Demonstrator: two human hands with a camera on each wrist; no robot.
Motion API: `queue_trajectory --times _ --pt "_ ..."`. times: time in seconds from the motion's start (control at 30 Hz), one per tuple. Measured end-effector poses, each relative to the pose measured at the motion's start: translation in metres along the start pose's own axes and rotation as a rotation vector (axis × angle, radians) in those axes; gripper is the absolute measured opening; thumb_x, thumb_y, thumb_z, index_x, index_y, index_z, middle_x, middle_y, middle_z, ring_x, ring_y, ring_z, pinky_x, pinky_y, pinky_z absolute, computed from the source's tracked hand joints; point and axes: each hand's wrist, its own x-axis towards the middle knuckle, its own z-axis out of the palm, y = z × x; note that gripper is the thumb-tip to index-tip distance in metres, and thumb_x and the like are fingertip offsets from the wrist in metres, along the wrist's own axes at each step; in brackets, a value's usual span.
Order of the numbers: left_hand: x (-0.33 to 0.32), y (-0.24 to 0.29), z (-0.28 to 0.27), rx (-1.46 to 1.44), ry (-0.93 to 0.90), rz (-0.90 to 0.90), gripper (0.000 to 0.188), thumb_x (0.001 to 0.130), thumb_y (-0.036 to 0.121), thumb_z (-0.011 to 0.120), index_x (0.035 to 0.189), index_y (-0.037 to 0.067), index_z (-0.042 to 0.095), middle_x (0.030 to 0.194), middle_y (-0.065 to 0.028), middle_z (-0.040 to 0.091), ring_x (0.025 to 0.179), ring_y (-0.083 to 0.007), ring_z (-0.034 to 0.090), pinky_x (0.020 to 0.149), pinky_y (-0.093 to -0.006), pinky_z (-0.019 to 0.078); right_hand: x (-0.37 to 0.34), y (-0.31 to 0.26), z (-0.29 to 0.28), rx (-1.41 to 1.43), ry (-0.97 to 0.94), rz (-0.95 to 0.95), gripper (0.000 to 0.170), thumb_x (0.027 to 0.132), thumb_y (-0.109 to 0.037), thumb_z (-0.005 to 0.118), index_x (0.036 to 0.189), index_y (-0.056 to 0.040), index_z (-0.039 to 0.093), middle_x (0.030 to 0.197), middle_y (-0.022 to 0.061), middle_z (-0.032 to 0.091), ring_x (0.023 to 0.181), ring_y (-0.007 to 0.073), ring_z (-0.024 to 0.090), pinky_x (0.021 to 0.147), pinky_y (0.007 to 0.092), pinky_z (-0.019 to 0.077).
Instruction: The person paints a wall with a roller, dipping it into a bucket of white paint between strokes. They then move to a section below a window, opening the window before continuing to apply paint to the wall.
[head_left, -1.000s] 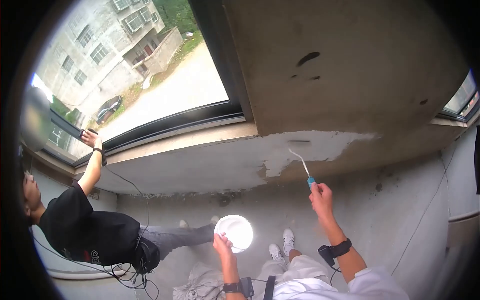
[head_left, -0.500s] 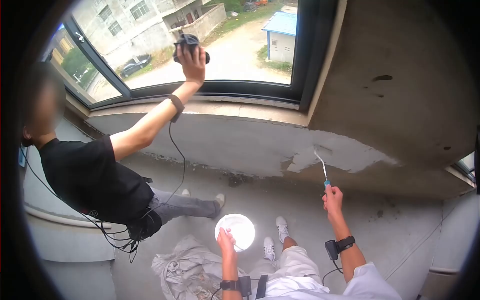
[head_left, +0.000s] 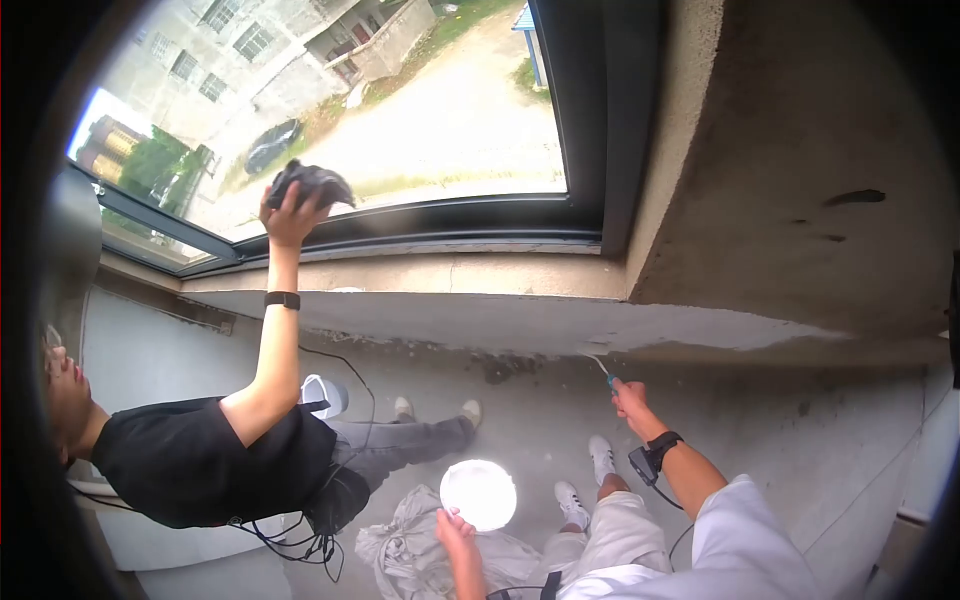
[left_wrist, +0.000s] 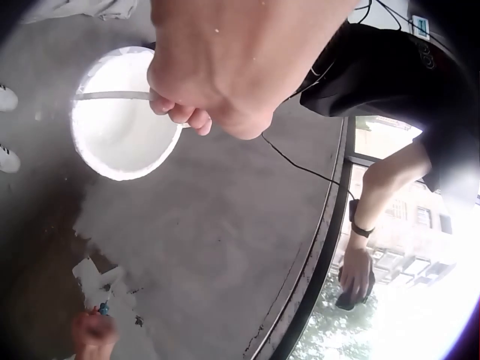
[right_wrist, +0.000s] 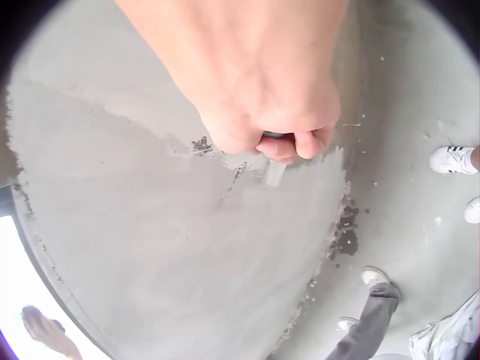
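My left hand grips a white bucket by its handle, with the fingers curled at the rim. The bucket's inside is bright white. My right hand holds the blue-green handle of a paint roller out against the low wall under the window. Most of the roller hides behind that fist in the right wrist view, where only a pale part shows below the fingers. Light grey paint covers much of the wall around it, beside darker bare plaster.
To the left, a person in a black shirt holds a dark cloth against the window. Loose black cables hang at that person's waist. A crumpled grey sheet lies on the floor near my feet. Another white bucket stands behind the person.
My right hand has come down with the roller, now lower against the wall. The other person's hand has moved left across the window with the dark cloth. The head view has shifted.
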Motion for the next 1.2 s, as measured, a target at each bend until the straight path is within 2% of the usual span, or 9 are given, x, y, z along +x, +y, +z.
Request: queue_trajectory --times 0.07,0.2,0.3,0.43,0.63,0.8,0.97,1.2 --pt "-0.004 0.011 0.006 0.024 0.013 -0.002 0.035 0.098 0.04 0.042 0.087 0.008 0.05 0.059 0.0072 0.031 0.047 -0.0057 0.029 0.046 -0.0232 0.0273 0.009 -0.005 0.005 -0.042 -0.008 0.003 0.03 0.091 -0.027 0.061 0.079 -0.0005 0.054 0.062 0.0054 0.052 0.043 0.0087 0.041 0.035 0.0259 0.0277" --pt "0.0 0.017 0.002 -0.009 -0.11 -0.006 0.035 0.1 0.04 0.041 0.087 0.009 0.05 0.059 0.0072 0.031 0.048 -0.0061 0.03 0.047 -0.0233 0.0274 -0.011 -0.032 -0.007 -0.086 -0.016 -0.003 0.029 0.091 -0.025 0.059 0.077 0.0003 0.053 0.061 0.0046 0.051 0.043 0.0077 0.039 0.036 0.0254 0.0256" --pt "-0.002 0.013 0.009 0.05 -0.161 0.033 0.036 0.1 0.04 0.04 0.088 0.008 0.051 0.059 0.0074 0.03 0.048 -0.0056 0.029 0.048 -0.0232 0.0268 -0.051 -0.052 -0.027 -0.06 -0.077 -0.026 0.027 0.092 -0.022 0.056 0.076 -0.0008 0.052 0.061 0.003 0.05 0.042 0.0049 0.033 0.037 0.0231 0.022" --pt "0.017 -0.006 0.002 0.139 -0.257 -0.014 0.038 0.101 0.04 0.039 0.09 0.007 0.053 0.06 0.0078 0.03 0.048 -0.0046 0.028 0.047 -0.0226 0.0258 -0.13 -0.078 -0.053 -0.052 -0.054 -0.116 0.027 0.093 -0.024 0.056 0.078 -0.0023 0.053 0.061 0.0007 0.049 0.042 0.0034 0.032 0.038 0.0224 0.0224" --pt "0.008 -0.002 -0.023 0.119 -0.401 0.003 0.039 0.1 0.04 0.041 0.091 0.005 0.053 0.06 0.0083 0.029 0.048 -0.0037 0.028 0.046 -0.0216 0.0251 -0.252 -0.102 -0.075 -0.009 -0.026 -0.265 0.028 0.095 -0.028 0.055 0.081 -0.0043 0.053 0.061 -0.0023 0.049 0.043 0.0012 0.033 0.038 0.0205 0.0225" --pt "-0.007 0.005 -0.041 0.073 -0.451 0.018 0.038 0.099 0.04 0.042 0.09 0.005 0.053 0.059 0.0086 0.029 0.047 -0.0035 0.027 0.045 -0.0212 0.0253 -0.315 -0.115 -0.086 0.008 0.019 -0.364 0.027 0.095 -0.028 0.056 0.084 -0.0043 0.053 0.061 -0.0033 0.048 0.041 0.0008 0.034 0.037 0.0199 0.0232" --pt "-0.016 0.002 -0.057 0.034 -0.434 0.026 0.038 0.099 0.04 0.042 0.088 0.006 0.053 0.058 0.0089 0.029 0.047 -0.003 0.027 0.045 -0.0209 0.025 -0.308 -0.108 -0.091 0.063 -0.002 -0.354 0.027 0.096 -0.029 0.055 0.085 -0.0043 0.053 0.061 -0.0028 0.048 0.04 0.0009 0.034 0.037 0.0195 0.0233" --pt "-0.007 0.0 -0.056 0.116 -0.334 0.006 0.038 0.1 0.041 0.041 0.087 0.008 0.053 0.056 0.0094 0.027 0.046 -0.0032 0.026 0.044 -0.021 0.0238 -0.214 -0.064 -0.051 0.053 -0.071 -0.269 0.028 0.096 -0.03 0.057 0.085 -0.0039 0.053 0.059 -0.0023 0.047 0.039 0.0016 0.033 0.036 0.0199 0.0232"
